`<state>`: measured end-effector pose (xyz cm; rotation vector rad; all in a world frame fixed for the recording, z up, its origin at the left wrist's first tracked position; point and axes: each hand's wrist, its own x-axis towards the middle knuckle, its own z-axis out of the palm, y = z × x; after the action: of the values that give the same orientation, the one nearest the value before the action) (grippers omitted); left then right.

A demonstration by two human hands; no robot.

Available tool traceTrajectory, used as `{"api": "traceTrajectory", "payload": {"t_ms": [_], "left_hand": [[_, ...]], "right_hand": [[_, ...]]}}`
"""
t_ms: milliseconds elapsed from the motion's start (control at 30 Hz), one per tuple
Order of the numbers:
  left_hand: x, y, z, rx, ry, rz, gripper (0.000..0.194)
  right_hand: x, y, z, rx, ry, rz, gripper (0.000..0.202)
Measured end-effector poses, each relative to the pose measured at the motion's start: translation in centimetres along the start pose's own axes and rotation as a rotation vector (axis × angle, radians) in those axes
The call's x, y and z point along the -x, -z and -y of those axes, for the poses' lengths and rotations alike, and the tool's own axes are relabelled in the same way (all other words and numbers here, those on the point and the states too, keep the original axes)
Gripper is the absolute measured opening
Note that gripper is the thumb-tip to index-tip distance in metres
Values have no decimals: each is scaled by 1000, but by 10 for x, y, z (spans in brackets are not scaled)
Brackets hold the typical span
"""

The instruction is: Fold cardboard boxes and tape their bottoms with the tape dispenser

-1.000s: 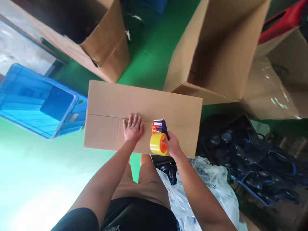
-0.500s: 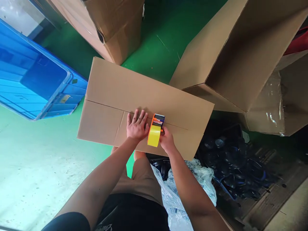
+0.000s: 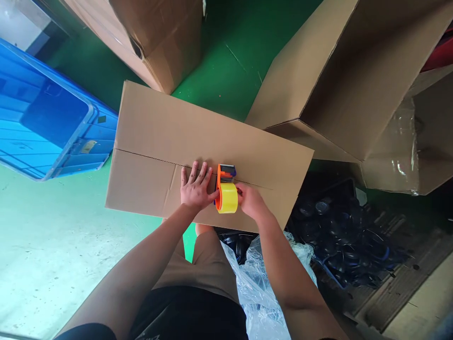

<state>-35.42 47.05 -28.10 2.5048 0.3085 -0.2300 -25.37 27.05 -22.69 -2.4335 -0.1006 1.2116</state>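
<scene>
A closed cardboard box (image 3: 159, 118) lies in front of me, with a dark seam running along its upper face. My left hand (image 3: 196, 189) rests flat on it with the fingers spread across the seam. Its thumb reaches the near side of a tape dispenser (image 3: 220, 177), whose orange frame carries a roll of yellow tape (image 3: 228, 198). My right hand (image 3: 252, 202) is closed on the dispenser from the right; its fingertips are partly hidden behind the roll. The dispenser's head sits over the seam near the box's middle.
A blue plastic bin (image 3: 101, 146) stands at the left. Behind is a tall cardboard box (image 3: 170, 47); a large open carton (image 3: 283, 89) stands at the right. Clear plastic wrap (image 3: 262, 283) and a pile of black items (image 3: 339, 236) lie at lower right.
The dispenser has turned in my right hand, showing more of its orange side. My right hand has shifted slightly right. My left hand still presses on the box; the whole view has shifted a little.
</scene>
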Motion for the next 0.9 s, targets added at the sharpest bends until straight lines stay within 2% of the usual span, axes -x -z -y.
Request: {"api": "traceTrajectory", "payload": {"t_ms": [100, 167, 333, 400, 467, 700, 900], "left_hand": [[0, -1, -1, -4, 9, 12, 79], [0, -1, 0, -6, 14, 16, 79], [0, -4, 1, -8, 19, 2, 78], [0, -4, 1, -4, 13, 0, 78], [0, -4, 0, 2, 10, -5, 78], [0, -7, 0, 26, 14, -10, 79], [0, -10, 1, 28, 27, -16, 80]], "right_hand": [[-10, 26, -3, -126, 111, -185, 25], [-25, 41, 5, -144, 188, -243, 27], [-71, 57, 38, 84, 270, -16, 14], [-82, 59, 48, 169, 264, 36, 6], [-87, 61, 54, 226, 269, 59, 6], [-93, 63, 58, 278, 294, 94, 17], [-107, 65, 52, 242, 241, 152, 15]]}}
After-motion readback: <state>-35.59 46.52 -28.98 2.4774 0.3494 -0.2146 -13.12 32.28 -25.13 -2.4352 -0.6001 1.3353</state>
